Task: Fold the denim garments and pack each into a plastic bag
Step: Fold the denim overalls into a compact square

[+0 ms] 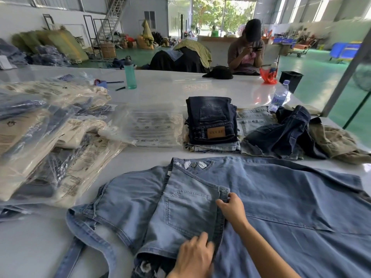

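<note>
A light blue denim garment (261, 207) lies spread on the white counter (170, 87) in the lower half of the frame. The right hand (232, 211) pinches the edge of its folded flap at lower centre; the left hand (194, 255), fingers nearly straight, presses the flap below. Packed plastic bags (50, 137) lie at the left.

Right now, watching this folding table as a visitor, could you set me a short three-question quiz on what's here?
1. True or false: both hands, left hand and right hand, touch the light blue denim garment.
2. What lies on top of the folded stack behind it?
A. dark jeans with a brown patch
B. a red towel
C. a cap
3. Fill in: the teal ______ stands upright on the table.

Key: 1 true; 2 A; 3 bottle.
</note>
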`<state>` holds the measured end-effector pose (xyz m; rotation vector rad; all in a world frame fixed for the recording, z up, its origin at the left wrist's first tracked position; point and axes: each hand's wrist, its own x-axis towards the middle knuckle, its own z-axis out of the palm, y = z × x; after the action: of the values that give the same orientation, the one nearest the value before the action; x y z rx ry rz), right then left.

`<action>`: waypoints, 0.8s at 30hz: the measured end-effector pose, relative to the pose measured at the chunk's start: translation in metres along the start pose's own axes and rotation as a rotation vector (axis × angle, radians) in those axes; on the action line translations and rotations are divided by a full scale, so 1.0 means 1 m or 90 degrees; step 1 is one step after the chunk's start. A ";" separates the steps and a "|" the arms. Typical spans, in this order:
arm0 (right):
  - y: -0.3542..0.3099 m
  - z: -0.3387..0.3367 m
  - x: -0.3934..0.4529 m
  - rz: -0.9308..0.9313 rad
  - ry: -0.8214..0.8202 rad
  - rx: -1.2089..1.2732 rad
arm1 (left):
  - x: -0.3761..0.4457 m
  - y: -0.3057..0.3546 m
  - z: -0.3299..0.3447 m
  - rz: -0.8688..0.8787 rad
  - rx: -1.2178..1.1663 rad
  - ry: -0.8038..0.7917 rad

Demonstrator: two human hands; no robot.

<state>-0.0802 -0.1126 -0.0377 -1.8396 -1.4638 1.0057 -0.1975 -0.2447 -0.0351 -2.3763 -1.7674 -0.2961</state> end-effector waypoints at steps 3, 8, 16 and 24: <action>-0.011 -0.007 0.013 -0.030 -0.027 -0.056 | 0.005 -0.001 -0.004 0.004 -0.031 0.025; -0.027 -0.021 0.025 -0.123 0.101 0.062 | 0.024 0.016 -0.019 0.045 -0.116 0.096; 0.006 -0.024 0.013 0.002 0.068 -0.021 | 0.004 -0.011 -0.012 0.089 -0.170 0.044; 0.026 -0.018 -0.003 -0.166 0.032 -0.135 | -0.039 -0.072 0.009 -0.269 -0.059 -0.222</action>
<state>-0.0516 -0.1217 -0.0483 -1.7423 -1.7801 0.6959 -0.2772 -0.2578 -0.0524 -2.1942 -2.4655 -0.0084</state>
